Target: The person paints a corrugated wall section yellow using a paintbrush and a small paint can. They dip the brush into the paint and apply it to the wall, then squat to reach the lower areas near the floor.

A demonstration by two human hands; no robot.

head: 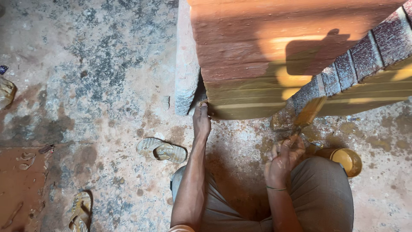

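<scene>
Right hand [284, 158] was closed around the handle of a paintbrush [308, 112], bristles loaded with yellow-ochre paint and pressed against the lower edge of the stepped masonry block [257, 51] at centre-right of the frame. Left hand [201, 121] held nothing; its grip was flat, fingertips resting on the block's bottom left corner just above the floor [98, 86].

Progress, judged from the colour: the lowest bands of the block were already yellow and wet-looking, as was a strip running right under the diagonal brick edging [365, 51]. Everything above that stayed bare reddish brown, so most of the face looked unpainted (roughly the bottom few courses done). The brick edging itself appeared untouched.

A yellow paint bowl [348, 160] sat on the floor at lower right, just beside the person's knee. A sandal [161, 150] lay left of the left forearm, another sandal [80, 211] at bottom left.
</scene>
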